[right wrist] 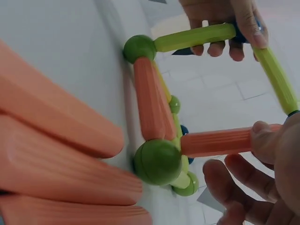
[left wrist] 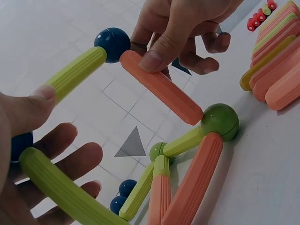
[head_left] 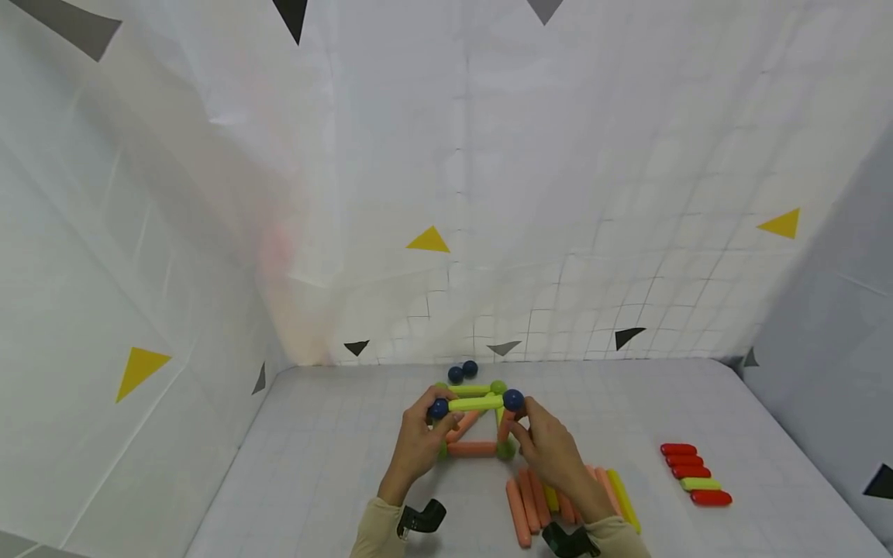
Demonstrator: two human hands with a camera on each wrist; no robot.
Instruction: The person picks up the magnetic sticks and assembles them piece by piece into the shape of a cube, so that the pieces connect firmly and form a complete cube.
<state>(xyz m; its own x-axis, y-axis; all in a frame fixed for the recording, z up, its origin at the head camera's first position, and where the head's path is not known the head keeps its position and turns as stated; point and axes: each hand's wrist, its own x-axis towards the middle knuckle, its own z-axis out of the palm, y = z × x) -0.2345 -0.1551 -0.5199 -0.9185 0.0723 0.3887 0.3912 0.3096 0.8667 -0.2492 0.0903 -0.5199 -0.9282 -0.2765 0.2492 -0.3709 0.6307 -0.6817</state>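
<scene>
Pinching 1 orange rod (left wrist: 164, 89), its long axis running down to the green ball (left wrist: 220, 123) below, the right hand (head_left: 554, 449) sits nearer that ball than the left hand (head_left: 415, 443), which grips the upper lime rod (head_left: 474, 404).

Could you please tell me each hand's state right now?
Left hand: closed, holding a ridged yellow-green rod beside a round dark-blue ball.
Right hand: closed, pinching a ridged orange rod.
</scene>
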